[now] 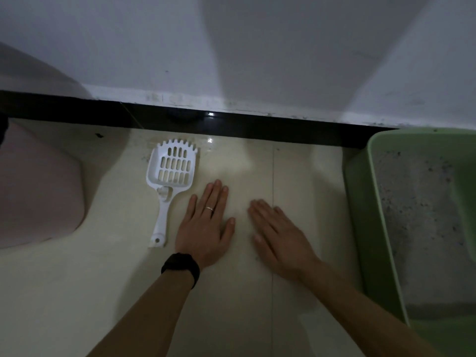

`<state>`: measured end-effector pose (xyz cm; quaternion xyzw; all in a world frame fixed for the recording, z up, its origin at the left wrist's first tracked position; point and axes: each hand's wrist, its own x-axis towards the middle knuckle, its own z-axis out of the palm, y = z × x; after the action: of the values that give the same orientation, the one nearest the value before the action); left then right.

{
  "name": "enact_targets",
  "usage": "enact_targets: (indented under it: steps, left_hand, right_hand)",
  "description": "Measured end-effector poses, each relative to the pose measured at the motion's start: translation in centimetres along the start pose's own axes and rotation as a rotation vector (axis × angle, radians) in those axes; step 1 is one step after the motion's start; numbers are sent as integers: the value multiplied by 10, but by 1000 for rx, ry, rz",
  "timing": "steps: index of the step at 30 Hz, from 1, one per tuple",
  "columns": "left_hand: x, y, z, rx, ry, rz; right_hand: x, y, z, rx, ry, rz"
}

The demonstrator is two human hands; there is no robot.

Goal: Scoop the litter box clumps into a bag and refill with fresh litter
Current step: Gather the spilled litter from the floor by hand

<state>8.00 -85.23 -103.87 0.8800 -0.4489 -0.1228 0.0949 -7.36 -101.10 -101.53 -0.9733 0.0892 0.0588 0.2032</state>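
A white slotted litter scoop [170, 181] lies flat on the cream tiled floor, handle toward me. My left hand [206, 225] rests palm down on the floor just right of the scoop's handle, fingers spread, holding nothing; it wears a ring and a black wristband. Palm down beside it lies my right hand [280, 235], also holding nothing. At the right stands a green litter box [365, 202] with grey speckled litter [422, 222] inside. My right hand is a short way left of the box's wall.
A pale pink rounded object [38, 191] sits on the floor at the left. A black skirting strip [231, 124] runs along the base of the white wall behind the scoop. The scene is dim.
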Motion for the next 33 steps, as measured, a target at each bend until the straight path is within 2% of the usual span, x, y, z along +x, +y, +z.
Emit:
enact_targets:
  steps: [4,9,11,14,18,20,22,25,30,33]
  left_hand:
    - [1,0,0,-16,4,-5]
    - [2,-1,-2,-26,8,-8]
    - [3,-1,-2,-30,11,-9]
    - [3,-1,-3,-36,7,-8]
    - [3,-1,-2,-44,-5,-16]
    - [3,-1,-2,-35,-6,-20]
    - [3,-1,-2,-35,-4,-17]
    - [2,-3,-2,-38,-9,-11]
    - [3,-1,-6,-30,-37,-3]
    - [3,-2,-6,-37,-49,0]
  right_hand:
    - [45,27,-25,12,109,134]
    - [104,55,-39,-39,0,239]
    - [95,51,-33,-88,-35,213]
    - [45,28,-23,-148,-82,41]
    - [6,12,-18,-52,-93,-172]
    - [30,17,-22,-51,-31,-134]
    - [69,23,-27,-93,14,-6]
    - [91,24,-25,-111,-22,140]
    - [-4,-4,-6,-88,-139,-14]
    - [-30,-7,-4,-34,-113,-48]
